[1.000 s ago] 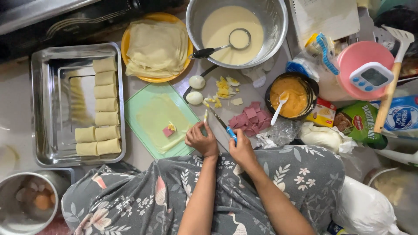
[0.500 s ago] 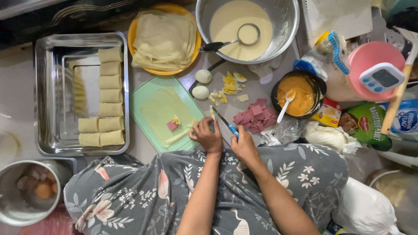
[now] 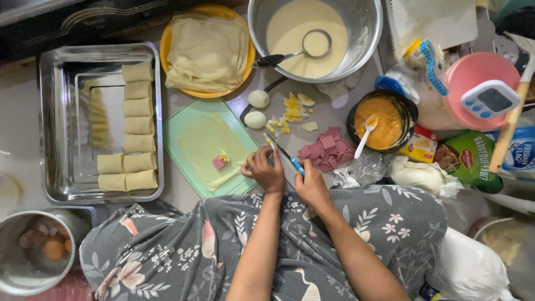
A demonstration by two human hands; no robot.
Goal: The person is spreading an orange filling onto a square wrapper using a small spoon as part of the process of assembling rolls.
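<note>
Between the green cutting board [image 3: 184, 125] and pink ham squares [image 3: 320, 147], a small blue-handled knife [image 3: 285, 153] lies slantwise. Her right hand [image 3: 312, 187] grips its handle; left hand [image 3: 264, 170], fingers curled, pinches by the blade. Chopped egg [image 3: 292, 106] sits beyond.

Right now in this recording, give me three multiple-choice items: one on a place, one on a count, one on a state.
1. Where does the ladle rest?
A. in the batter bowl
B. on the steel tray
C. on the green board

2. How many whole peeled eggs lie by the chopped egg?
A. none
B. two
C. five

3. What does the right hand hold?
A. a blue-handled knife
B. a white spoon
C. nothing

A: its cup sits in the batter. B: two white eggs lie together. A: the blade points up beside the left hand.
</note>
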